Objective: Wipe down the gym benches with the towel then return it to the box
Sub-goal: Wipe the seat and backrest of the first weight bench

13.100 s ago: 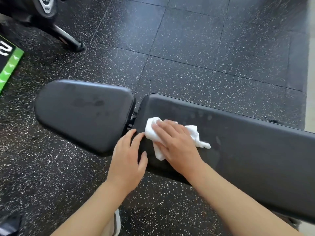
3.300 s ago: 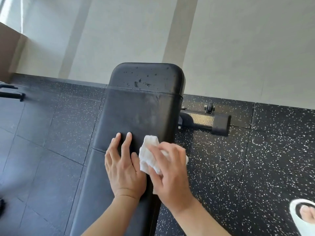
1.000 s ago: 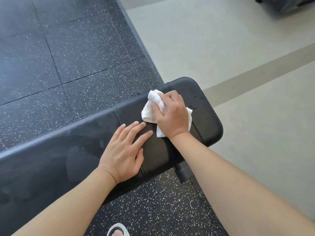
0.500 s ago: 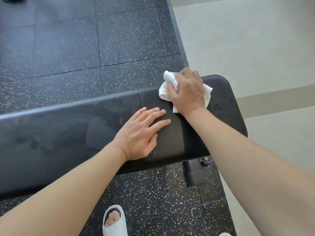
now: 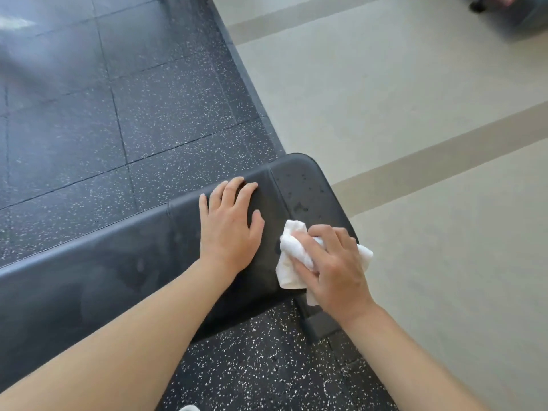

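A black padded gym bench (image 5: 124, 262) runs from the lower left to its rounded end at centre right, where water droplets dot the pad. My left hand (image 5: 228, 226) lies flat on the pad with fingers spread, just left of the end seam. My right hand (image 5: 332, 265) grips a crumpled white towel (image 5: 292, 256) and presses it on the near edge of the bench end. Part of the towel is hidden under my fingers. No box is in view.
Black speckled rubber flooring (image 5: 118, 114) lies beyond and beneath the bench. Pale beige floor with darker stripes (image 5: 430, 143) fills the right side. The bench's metal foot (image 5: 318, 324) sticks out below the pad end. A dark object (image 5: 513, 7) sits at the top right corner.
My right hand has dragged the towel from the far side of the bench end to its near edge. My left hand has slid closer to the end seam.
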A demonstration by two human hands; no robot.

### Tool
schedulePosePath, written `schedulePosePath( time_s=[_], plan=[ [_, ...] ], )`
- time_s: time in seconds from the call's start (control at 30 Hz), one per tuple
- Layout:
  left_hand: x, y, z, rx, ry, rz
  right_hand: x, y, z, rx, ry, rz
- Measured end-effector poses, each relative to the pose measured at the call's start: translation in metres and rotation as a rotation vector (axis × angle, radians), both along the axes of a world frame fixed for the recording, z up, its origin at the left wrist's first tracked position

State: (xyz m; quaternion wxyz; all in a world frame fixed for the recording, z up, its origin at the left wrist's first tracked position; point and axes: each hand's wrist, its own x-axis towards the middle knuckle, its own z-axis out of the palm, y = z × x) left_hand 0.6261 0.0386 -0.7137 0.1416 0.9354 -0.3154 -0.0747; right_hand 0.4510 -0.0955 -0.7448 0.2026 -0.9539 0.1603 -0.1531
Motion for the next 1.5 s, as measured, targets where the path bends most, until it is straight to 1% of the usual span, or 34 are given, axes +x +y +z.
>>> schedulePosePath(
  time_s=[0.07,0.13,0.23,0.33,0.4,0.43,0.5,0.6,0.7,0.77,0.87,1.0,1.1,1.13,1.2,1.23,1.3,1.37,1.4,1.47,1.5],
  plan=[
    [-0.013,-0.009,-0.013,-0.01,-0.015,0.112,0.016,-0.007,-0.002,0.004,-0.007,-0.021],
    [-0.013,-0.009,-0.022,-0.043,-0.065,0.12,0.045,-0.02,-0.002,0.002,-0.033,-0.046],
    [-0.008,-0.006,-0.029,-0.057,-0.112,0.116,0.108,-0.039,-0.002,0.009,-0.061,-0.093],
    [-0.011,-0.009,-0.027,-0.046,-0.123,0.119,0.174,-0.052,0.003,-0.028,0.045,-0.116],
    [-0.012,-0.01,-0.023,-0.041,-0.12,0.117,0.193,-0.054,0.006,-0.065,0.119,-0.11],
    [-0.012,-0.011,-0.021,-0.038,-0.118,0.117,0.19,-0.053,0.008,-0.057,0.125,-0.096],
    [-0.012,-0.011,-0.02,-0.028,-0.111,0.122,0.159,-0.05,0.012,0.006,0.072,-0.051],
    [-0.013,-0.01,-0.02,-0.023,-0.114,0.126,0.073,-0.036,0.008,0.064,-0.01,0.015],
    [-0.013,-0.011,-0.022,-0.022,-0.122,0.13,-0.003,-0.031,-0.005,0.083,-0.014,0.027],
    [-0.012,-0.011,-0.023,-0.014,-0.126,0.131,-0.015,-0.033,-0.009,0.088,0.004,0.017],
    [-0.011,-0.011,-0.024,-0.011,-0.13,0.128,0.025,-0.04,-0.002,0.099,-0.005,-0.007],
    [-0.009,-0.01,-0.026,-0.004,-0.141,0.129,0.128,-0.064,0.006,0.108,0.039,-0.011],
    [-0.009,-0.012,-0.025,0.004,-0.147,0.128,0.201,-0.074,0.009,0.044,0.209,0.004],
    [-0.009,-0.013,-0.025,0.008,-0.146,0.126,0.218,-0.077,0.009,0.054,0.279,0.037],
    [-0.009,-0.013,-0.025,0.019,-0.143,0.124,0.239,-0.084,0.01,0.186,0.389,0.11],
    [-0.009,-0.013,-0.026,0.024,-0.142,0.121,0.242,-0.088,0.01,0.279,0.404,0.135],
    [-0.009,-0.013,-0.027,0.036,-0.139,0.112,0.237,-0.1,0.009,0.433,0.357,0.141],
    [-0.009,-0.013,-0.026,0.042,-0.144,0.103,0.219,-0.111,0.004,0.561,0.278,0.094],
    [-0.009,-0.013,-0.026,0.04,-0.147,0.096,0.205,-0.117,0.001,0.697,0.213,0.049],
    [-0.01,-0.013,-0.025,0.037,-0.149,0.087,0.172,-0.121,-0.003,1.053,0.021,-0.06],
    [-0.01,-0.014,-0.025,0.037,-0.151,0.084,0.153,-0.121,-0.005,1.174,-0.075,-0.119]
  ],
)
